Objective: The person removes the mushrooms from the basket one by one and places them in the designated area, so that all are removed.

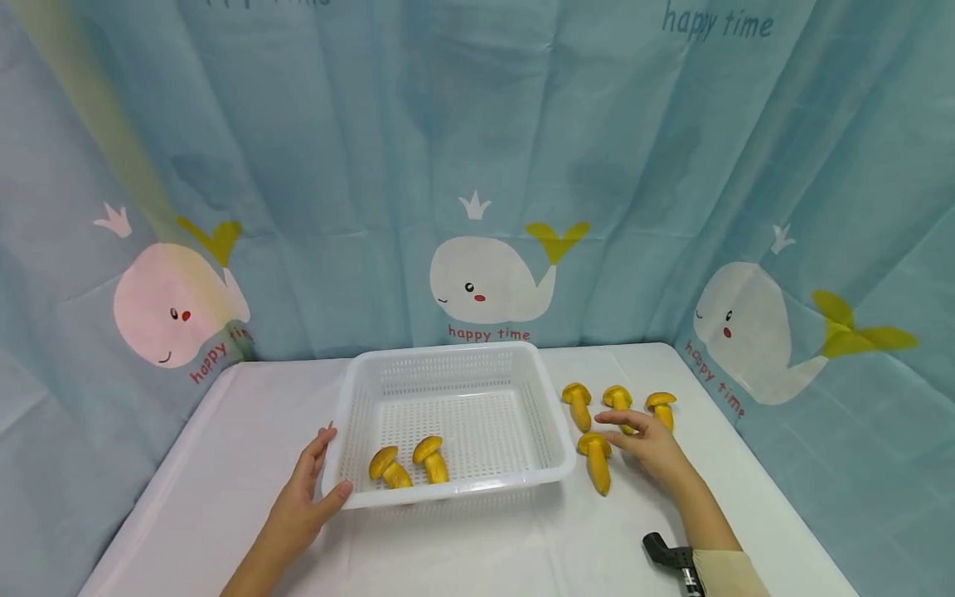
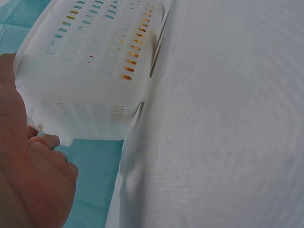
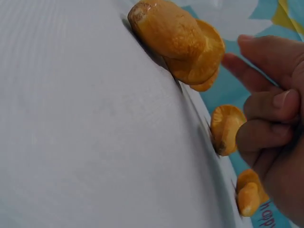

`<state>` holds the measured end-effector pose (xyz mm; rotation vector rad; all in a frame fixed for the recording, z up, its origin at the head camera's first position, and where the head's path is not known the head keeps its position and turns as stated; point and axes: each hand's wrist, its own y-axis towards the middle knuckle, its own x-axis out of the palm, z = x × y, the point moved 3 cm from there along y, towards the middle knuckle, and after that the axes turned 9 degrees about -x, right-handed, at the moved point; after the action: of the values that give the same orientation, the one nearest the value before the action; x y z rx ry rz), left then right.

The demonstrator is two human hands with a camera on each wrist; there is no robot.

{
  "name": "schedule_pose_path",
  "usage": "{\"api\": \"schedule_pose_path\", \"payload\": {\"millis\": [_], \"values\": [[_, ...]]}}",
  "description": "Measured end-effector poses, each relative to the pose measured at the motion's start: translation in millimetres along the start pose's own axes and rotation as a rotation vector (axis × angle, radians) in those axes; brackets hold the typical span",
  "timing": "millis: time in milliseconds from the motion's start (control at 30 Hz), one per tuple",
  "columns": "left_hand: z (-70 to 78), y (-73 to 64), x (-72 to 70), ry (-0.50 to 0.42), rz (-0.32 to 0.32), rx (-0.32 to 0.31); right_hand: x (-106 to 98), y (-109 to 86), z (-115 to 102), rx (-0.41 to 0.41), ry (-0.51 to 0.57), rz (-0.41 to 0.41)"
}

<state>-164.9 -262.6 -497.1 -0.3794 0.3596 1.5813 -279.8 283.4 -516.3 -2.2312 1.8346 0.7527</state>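
Note:
My left hand (image 1: 300, 491) holds the near left corner of a white plastic basket (image 1: 507, 479), thumb at the front rim and fingers along the left side. Two yellow-brown toy-like mushrooms lie inside: one mushroom (image 1: 390, 467) by the front left, another mushroom (image 1: 430, 460) beside it. Right of the basket, my right hand (image 1: 651, 449) hovers beside the nearest mushroom (image 1: 598, 466), thumb and forefinger apart near its cap. In the right wrist view that mushroom (image 3: 173, 35) lies on the cloth, stem toward the camera, with the fingertips (image 3: 246, 39) just beyond its cap.
Behind the right hand stand three more mushrooms in a row: a left mushroom (image 1: 578, 405), a middle mushroom (image 1: 618, 398), partly hidden by the fingers, and a right mushroom (image 1: 661, 406). A white cloth (image 1: 224, 464) covers the table. Blue whale-print curtains (image 1: 358, 207) enclose the back and sides.

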Motion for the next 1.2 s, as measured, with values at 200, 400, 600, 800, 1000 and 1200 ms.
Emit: {"api": "schedule_pose_path", "payload": {"millis": [200, 400, 600, 800, 1000, 1200], "values": [[-2.7, -2.8, 2.4, -0.01, 0.008, -0.022, -7.3, 1.8, -19.9, -0.059, -0.017, 0.049], [-0.4, -2.4, 2.3, -0.016, 0.005, -0.013, -9.2, 2.1, -43.4, -0.05, 0.009, 0.057], [3.2, -1.4, 1.1, -0.003, 0.0, -0.015, -8.4, 3.5, -64.7, -0.019, -0.021, 0.045], [2.7, -0.7, 1.0, 0.005, 0.003, -0.007, -7.1, 10.5, -85.7, -0.04, -0.021, 0.03], [1.2, -0.8, 0.4, -0.001, 0.013, 0.009, -0.2, 18.8, -110.5, -0.097, -0.017, -0.009], [1.2, -2.6, 0.6, 0.037, 0.046, 0.055, 12.4, 25.6, -130.8, -0.138, 0.029, -0.056]]}}
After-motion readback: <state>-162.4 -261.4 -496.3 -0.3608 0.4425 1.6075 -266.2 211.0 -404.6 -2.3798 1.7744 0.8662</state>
